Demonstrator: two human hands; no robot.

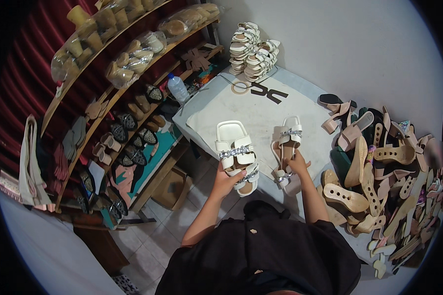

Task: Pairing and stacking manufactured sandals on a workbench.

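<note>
My left hand [224,181] is closed around a pair of white sandals [235,145] with sparkling silvery strap trim, held up at the table's near edge. The two sandals overlap, one beyond the other, and the thumb lies across the nearer one. To the right, my right hand [299,164] grips a second pair of white sandals [291,133] with similar jewelled straps and brown insoles. These are seen more from the side, and the fingers partly cover them. Both pairs are over the pale-covered worktable [216,105].
Stacked white sandals [255,54] stand at the table's far end, near dark cut-out pieces [269,93] and a tape roll [240,87]. Shoe soles and heels [362,167] pile up at right. Shelves of shoes [128,123] and a water bottle [177,88] are left; a cardboard box [172,189] sits below.
</note>
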